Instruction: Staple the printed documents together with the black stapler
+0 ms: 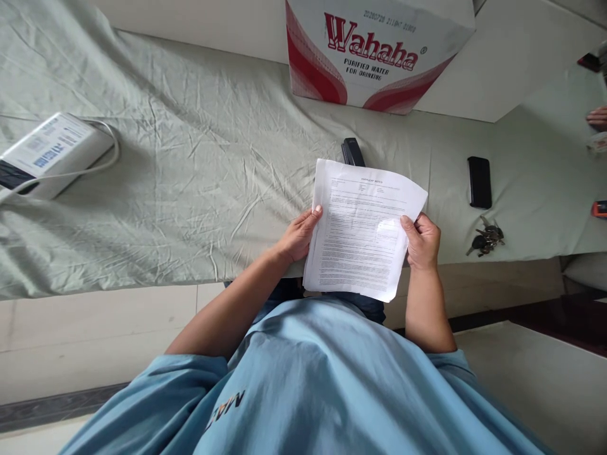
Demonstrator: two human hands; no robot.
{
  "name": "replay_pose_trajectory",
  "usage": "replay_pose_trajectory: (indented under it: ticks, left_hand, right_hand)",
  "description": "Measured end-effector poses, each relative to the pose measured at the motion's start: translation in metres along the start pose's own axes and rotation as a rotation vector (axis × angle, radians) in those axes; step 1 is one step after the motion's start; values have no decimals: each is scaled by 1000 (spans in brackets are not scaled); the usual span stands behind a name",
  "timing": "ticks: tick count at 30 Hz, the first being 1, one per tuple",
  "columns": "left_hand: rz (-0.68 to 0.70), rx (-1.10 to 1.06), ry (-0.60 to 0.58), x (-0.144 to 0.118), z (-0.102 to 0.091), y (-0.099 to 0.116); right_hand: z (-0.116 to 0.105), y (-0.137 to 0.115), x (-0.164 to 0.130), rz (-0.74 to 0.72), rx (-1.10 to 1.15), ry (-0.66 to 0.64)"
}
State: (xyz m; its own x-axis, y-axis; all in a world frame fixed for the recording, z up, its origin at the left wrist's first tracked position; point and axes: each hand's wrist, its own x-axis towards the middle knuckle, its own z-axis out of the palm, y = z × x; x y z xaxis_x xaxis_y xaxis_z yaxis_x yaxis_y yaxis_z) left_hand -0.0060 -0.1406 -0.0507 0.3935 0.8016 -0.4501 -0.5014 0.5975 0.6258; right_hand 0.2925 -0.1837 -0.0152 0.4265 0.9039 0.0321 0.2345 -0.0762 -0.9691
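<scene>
A stack of printed paper sheets (355, 246) is held up in front of me, over the near edge of the table. My left hand (301, 234) grips its left side, thumb on the front and fingers behind. On the right side, my right hand (423, 240) pinches the sheets the same way, thumb on top. Dense lines of print fill the top sheet, which bends slightly at its upper right. Just beyond the upper edge lies a black stapler (351, 151), its lower part hidden by the paper.
A Wahaha carton (374, 63) stands at the back of the cloth-covered table (190, 170). Rightward lie a black phone (479, 182) and a bunch of keys (486, 237). A white box with a cable (57, 155) is at the left. Another person's hand (598, 118) shows at the far right.
</scene>
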Motion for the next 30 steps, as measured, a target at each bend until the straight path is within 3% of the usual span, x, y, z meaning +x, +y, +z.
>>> replay_pose_trajectory:
  ticks: [30]
  left_hand:
    - [-15, 48, -22, -2, 4, 4]
  right_hand:
    - [14, 0, -2, 39, 51, -58]
